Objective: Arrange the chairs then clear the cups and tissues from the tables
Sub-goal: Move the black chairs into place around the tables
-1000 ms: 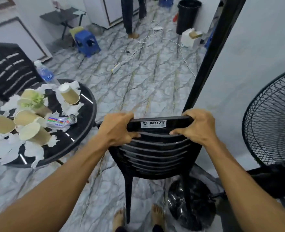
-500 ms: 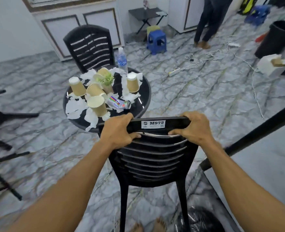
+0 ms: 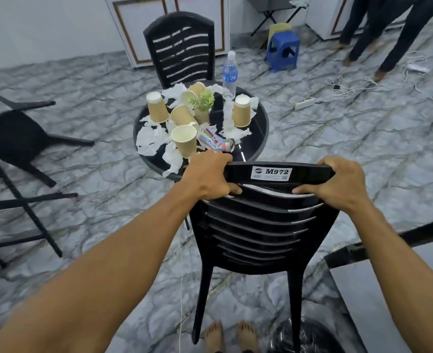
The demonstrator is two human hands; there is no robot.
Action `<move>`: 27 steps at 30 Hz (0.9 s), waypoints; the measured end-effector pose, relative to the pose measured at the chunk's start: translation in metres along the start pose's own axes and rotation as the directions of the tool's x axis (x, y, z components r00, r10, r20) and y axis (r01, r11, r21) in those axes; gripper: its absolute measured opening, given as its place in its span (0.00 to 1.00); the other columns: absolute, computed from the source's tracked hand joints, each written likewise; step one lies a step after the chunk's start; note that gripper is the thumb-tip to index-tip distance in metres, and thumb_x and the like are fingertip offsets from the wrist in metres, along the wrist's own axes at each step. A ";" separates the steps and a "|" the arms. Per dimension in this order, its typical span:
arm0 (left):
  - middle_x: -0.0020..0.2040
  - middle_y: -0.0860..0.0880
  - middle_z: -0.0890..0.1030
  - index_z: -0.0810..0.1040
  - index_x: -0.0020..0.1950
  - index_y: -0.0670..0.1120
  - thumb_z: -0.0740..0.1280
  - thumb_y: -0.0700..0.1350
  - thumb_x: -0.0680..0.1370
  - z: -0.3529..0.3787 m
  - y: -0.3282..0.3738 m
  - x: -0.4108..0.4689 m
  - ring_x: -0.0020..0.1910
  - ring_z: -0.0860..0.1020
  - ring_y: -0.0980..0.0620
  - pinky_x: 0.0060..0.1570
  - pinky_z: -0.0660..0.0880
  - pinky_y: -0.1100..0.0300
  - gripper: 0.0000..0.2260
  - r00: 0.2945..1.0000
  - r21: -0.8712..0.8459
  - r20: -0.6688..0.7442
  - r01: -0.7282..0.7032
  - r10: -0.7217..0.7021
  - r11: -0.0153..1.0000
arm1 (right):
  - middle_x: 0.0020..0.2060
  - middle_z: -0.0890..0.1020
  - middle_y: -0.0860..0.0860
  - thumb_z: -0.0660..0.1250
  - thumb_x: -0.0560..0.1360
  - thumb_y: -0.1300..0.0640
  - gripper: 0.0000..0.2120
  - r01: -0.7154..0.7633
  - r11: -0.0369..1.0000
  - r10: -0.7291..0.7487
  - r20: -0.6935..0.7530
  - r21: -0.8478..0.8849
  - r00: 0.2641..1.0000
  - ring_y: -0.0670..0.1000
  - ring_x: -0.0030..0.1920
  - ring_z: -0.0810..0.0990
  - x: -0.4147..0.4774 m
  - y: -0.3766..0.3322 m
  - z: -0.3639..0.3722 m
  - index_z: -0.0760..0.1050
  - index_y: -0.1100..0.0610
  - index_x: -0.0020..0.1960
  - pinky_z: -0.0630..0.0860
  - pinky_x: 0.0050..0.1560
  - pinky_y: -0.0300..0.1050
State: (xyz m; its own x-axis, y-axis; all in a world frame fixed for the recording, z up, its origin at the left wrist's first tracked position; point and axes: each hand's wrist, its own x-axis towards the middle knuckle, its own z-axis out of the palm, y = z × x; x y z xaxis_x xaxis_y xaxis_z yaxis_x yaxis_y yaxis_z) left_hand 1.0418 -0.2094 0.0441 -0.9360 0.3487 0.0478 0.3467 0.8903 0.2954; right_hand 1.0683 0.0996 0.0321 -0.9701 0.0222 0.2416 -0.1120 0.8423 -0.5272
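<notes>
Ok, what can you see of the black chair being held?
The black chair is glossy moulded plastic, upright, seen from behind. Its back has curved horizontal slats under a flat top rail bearing a white M972 label. The left hand and right hand grip that rail's ends. It is just short of the round table.

Black slatted chair (image 3: 258, 233) upright beside round black table (image 3: 258, 132) under paper cups (image 3: 241, 112) and crumpled tissues (image 3: 148, 138)

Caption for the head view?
Left hand and right hand grip a black chair near a round table strewn with cups and tissues.
</notes>
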 end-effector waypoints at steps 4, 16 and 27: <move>0.32 0.55 0.73 0.68 0.37 0.52 0.75 0.68 0.64 -0.004 -0.005 -0.017 0.38 0.73 0.48 0.39 0.69 0.55 0.24 1.000 0.050 -0.016 0.027 -0.026 0.998 | 0.25 0.74 0.45 0.82 0.48 0.34 0.26 0.070 0.995 -0.074 0.061 0.066 0.995 0.51 0.30 0.75 0.009 -0.008 0.004 0.72 0.49 0.29 0.71 0.33 0.45; 0.31 0.52 0.78 0.76 0.42 0.48 0.78 0.66 0.63 -0.009 -0.047 -0.087 0.35 0.79 0.45 0.36 0.70 0.57 0.24 0.955 0.044 -0.246 0.184 -0.168 0.982 | 0.27 0.76 0.40 0.84 0.49 0.39 0.23 0.273 0.945 -0.299 0.138 0.179 0.944 0.40 0.31 0.74 0.035 -0.061 0.046 0.77 0.47 0.32 0.68 0.36 0.35; 0.30 0.52 0.73 0.73 0.39 0.46 0.78 0.59 0.68 0.055 -0.042 -0.156 0.28 0.73 0.50 0.22 0.70 0.53 0.20 0.940 0.086 -0.334 -0.044 0.071 0.995 | 0.33 0.79 0.46 0.79 0.59 0.33 0.25 0.482 0.876 -0.481 0.128 0.029 0.867 0.52 0.35 0.79 -0.051 -0.022 0.066 0.78 0.53 0.38 0.76 0.37 0.51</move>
State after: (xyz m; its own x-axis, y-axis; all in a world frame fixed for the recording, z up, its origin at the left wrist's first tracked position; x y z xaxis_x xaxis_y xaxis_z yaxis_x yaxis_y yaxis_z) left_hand 1.1764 -0.2851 -0.0285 -0.8755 0.2929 0.3844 0.3918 0.8958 0.2099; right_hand 1.1062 0.0444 -0.0229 -0.8150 -0.4547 0.3591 -0.5715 0.7329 -0.3691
